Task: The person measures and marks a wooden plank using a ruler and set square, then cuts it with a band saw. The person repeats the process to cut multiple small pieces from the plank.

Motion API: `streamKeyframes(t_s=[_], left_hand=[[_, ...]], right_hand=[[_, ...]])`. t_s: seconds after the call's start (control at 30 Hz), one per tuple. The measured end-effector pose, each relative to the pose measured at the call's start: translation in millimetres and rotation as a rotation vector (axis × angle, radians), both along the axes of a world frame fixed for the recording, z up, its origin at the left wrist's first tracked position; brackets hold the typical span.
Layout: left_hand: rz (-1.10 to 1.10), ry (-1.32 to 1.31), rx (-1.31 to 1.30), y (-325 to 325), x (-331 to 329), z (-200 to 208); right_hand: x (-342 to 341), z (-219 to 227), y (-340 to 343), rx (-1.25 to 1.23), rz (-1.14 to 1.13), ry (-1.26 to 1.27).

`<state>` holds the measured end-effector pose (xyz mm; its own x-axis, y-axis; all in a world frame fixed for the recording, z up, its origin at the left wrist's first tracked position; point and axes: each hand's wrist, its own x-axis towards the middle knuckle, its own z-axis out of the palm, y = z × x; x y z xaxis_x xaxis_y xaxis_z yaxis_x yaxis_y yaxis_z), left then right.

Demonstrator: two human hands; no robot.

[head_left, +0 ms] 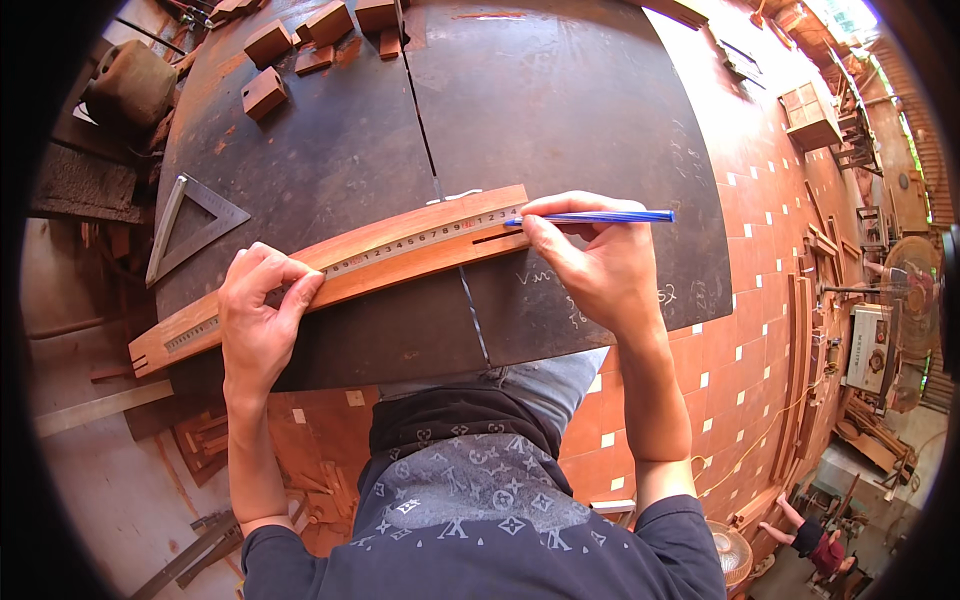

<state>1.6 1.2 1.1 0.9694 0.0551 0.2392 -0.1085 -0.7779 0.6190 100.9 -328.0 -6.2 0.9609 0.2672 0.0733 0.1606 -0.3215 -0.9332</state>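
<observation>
Dark worktable (570, 90) bearing a ruler (420, 240) and wooden bar (420, 259)

Beneath the fingers of both hands lay the bar, the ruler along its top. The left hand (255, 312) pinched the ruler between thumb and forefinger; the right hand (605, 265) gripped a blue pen (645, 216). Left of the left fingers lay a metal triangle (166, 232).

Smooth wood strip (410, 264); metal ruler (405, 243) (dull sheen); glossy plastic pen (625, 216); matt tabletop (560, 110), scuffed.

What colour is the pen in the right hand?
The pen is blue with a whitish stripe, as shown in the head view.
</observation>
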Motion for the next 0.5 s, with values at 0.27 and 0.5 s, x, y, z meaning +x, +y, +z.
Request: streamKeyframes(t_s=[0.27,0.5], left_hand=[[-0.002,0.001,0.006,0.8,-0.7,-0.3],[-0.004,-0.011,-0.001,-0.7,0.9,-1.8]], right_hand=[[-0.3,-2.8,-0.2,0.012,0.006,-0.025],[0.9,0.6,-1.9,-0.038,0.007,-0.015]])
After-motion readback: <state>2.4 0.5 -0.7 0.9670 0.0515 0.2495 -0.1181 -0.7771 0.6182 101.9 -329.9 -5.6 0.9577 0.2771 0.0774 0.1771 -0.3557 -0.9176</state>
